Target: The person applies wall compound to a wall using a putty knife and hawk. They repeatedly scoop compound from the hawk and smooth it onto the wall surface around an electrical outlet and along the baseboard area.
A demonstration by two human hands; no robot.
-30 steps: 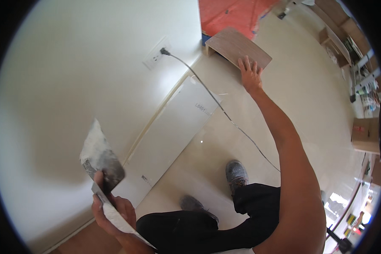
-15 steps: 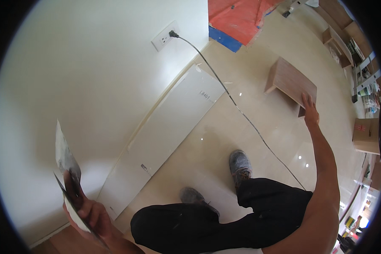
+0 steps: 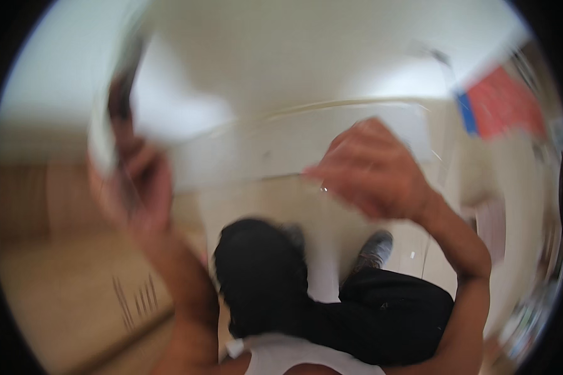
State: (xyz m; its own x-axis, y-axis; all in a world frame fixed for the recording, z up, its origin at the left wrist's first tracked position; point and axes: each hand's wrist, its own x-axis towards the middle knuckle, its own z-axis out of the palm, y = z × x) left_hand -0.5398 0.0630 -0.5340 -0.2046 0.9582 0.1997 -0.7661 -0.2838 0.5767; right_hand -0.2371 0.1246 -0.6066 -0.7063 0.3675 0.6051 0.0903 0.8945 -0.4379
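In my raised left hand (image 3: 145,190), near the white wall, is a putty knife (image 3: 124,100) with a dark handle. A second flat, pale blade (image 3: 101,134) is held alongside it, and the fingers are closed around both. Motion blurs their edges. My right hand (image 3: 378,172) is up in front of me, over the floor and the long white panel (image 3: 338,128) at the wall's foot. Its fingers are smeared, and nothing can be made out in it. The low wooden stool (image 3: 491,228) stands off to the right, apart from that hand.
The white wall (image 3: 294,56) spans the upper view, with a blurred plug and cord (image 3: 441,57) at its right. A red sheet (image 3: 503,103) with a blue edge lies at the far right. Brown wooden surfaces (image 3: 75,200) fill the left side.
My right hand has left the wooden stool and come up toward the middle. My left hand has risen with the putty knife. The whole view has swung left.
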